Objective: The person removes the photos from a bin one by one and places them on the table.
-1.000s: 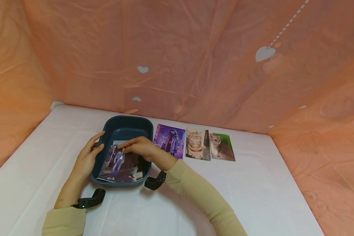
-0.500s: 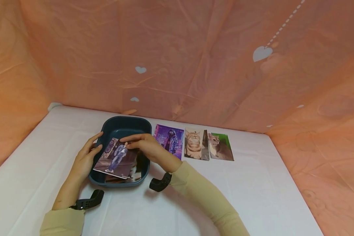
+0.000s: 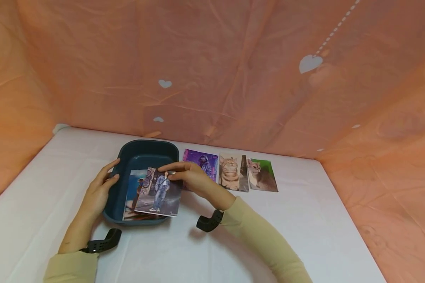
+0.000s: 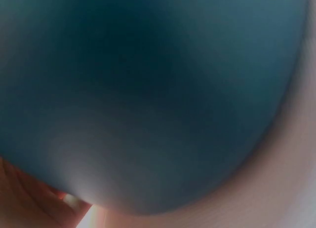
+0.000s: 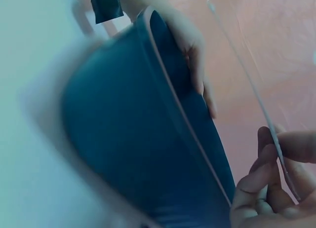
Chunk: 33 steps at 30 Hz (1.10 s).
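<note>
The blue tray (image 3: 141, 155) is steadied at its left wall by the left hand (image 3: 100, 192), fingers straight. Over its right rim, a photo (image 3: 158, 192) is pinched by the right hand (image 3: 191, 179); it is best kept flat, clear of the purple card (image 3: 202, 161) beside the tray.

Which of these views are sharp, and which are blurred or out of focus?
Head view: sharp, evenly lit, the dark blue plastic tray clear. Left wrist view: wholly out of focus, only a blue blur. Right wrist view: tray wall smeared, right hand soft.
</note>
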{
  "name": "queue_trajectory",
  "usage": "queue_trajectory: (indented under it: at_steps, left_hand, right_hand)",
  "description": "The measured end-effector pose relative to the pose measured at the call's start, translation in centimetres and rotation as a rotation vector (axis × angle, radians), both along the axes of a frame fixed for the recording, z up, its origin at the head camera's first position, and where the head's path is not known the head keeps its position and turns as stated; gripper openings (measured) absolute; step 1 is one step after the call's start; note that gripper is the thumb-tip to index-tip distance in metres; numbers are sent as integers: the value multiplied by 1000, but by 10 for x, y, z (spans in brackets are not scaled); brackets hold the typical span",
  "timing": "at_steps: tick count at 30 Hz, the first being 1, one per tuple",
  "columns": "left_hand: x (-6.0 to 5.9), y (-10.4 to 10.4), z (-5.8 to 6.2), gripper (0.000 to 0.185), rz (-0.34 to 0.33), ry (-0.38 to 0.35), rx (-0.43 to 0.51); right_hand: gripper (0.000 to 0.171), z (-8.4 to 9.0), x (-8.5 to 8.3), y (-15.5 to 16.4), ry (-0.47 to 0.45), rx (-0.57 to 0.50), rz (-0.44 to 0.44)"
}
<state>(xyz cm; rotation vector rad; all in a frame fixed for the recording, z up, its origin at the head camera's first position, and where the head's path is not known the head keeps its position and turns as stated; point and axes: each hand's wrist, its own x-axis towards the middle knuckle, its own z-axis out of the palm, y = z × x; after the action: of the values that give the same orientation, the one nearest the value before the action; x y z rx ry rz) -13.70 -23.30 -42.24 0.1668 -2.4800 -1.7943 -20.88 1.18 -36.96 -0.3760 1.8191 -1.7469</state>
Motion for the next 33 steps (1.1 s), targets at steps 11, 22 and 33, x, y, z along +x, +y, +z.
queue_trajectory:
  at_steps: [11, 22, 33]
  left_hand:
    - [-2, -1, -3, 51, -7, 18, -22]
    - [-4, -5, -4, 51, -15, 24, -10]
    - [-3, -3, -3, 51, -16, 10, 12]
  right_hand:
    - [37, -7, 0, 46, 23, 6, -16]
    - [35, -25, 4, 82, 63, 102, -22]
    - [31, -44, 7, 92, 119, 233, -11]
